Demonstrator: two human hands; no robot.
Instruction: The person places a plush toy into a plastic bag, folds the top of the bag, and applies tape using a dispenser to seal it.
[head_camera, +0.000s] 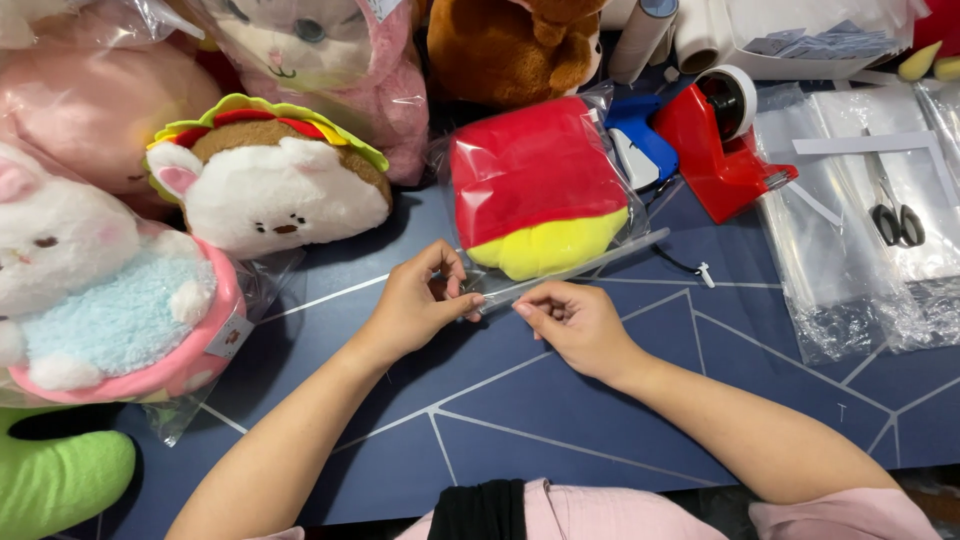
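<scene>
A soft red-and-yellow plush toy (538, 190) lies flat on the dark blue table, sealed inside a clear, glossy plastic bag (600, 262). The yellow end faces the person; the bag's open flap edge stretches just below it.

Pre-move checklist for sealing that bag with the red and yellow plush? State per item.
1. Red and yellow plush fully inside clear bag: ok.
2. Left hand pinching the bag's open edge: ok.
3. Right hand on the same edge: ok.
4. Edge flat, no wrinkles: cannot tell.
5. Red tape dispenser close by on the table: ok.
6. Scissors clear of the hands: ok.
</scene>
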